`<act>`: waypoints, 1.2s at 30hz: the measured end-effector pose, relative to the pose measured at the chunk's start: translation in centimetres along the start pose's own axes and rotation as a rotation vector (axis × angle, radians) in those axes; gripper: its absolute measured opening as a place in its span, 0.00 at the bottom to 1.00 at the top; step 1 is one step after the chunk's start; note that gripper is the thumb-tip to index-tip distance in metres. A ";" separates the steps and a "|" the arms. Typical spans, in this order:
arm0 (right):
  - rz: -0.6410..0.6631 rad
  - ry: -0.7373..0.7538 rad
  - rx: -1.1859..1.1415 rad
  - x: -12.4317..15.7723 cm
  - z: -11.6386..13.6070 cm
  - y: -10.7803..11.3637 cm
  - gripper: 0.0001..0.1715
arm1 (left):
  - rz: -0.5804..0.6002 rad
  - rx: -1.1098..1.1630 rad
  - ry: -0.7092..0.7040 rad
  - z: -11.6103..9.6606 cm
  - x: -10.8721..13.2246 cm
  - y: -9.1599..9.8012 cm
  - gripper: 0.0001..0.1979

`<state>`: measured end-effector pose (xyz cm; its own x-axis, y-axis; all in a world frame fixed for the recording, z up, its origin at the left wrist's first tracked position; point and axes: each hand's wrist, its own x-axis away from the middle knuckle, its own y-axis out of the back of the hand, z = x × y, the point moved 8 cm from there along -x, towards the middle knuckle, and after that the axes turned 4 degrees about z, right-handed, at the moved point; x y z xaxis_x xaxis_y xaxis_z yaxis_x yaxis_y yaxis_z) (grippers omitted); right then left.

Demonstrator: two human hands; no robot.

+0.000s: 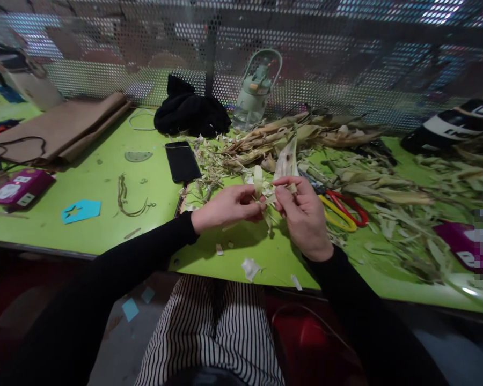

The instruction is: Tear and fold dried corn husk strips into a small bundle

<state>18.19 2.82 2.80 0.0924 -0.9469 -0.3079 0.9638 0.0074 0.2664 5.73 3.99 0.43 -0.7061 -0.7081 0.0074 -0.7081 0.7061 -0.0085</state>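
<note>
The left hand [241, 206] and right hand [302, 215] have their grip clamped on pale, papery, curling plant strips [258, 182] between them; around these, wrinkled tan dried husks [326, 135] heap at one o'clock; a flat, rectangular black phone [183, 162] lies at ten; beneath is the smooth lime-green worktop [104, 236].

A pale green husk strip [258, 181] (rather narrow) stands upright.

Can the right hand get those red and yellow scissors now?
Probably yes: the scissors lie beside the right hand, and nothing seems to block the way. But its grip is busy with a pale husk strip, so it may have to let go first.
</note>
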 end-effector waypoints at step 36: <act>0.302 0.001 0.276 0.3 -0.5 -3.1 0.29 | -0.168 0.288 -0.087 -0.1 -0.5 2.0 0.04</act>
<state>15.39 2.71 1.43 0.3609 -0.9152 -0.1794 0.7905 0.1982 0.5796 4.69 5.75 0.55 -0.5681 -0.8213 -0.0526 -0.7765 0.5561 -0.2963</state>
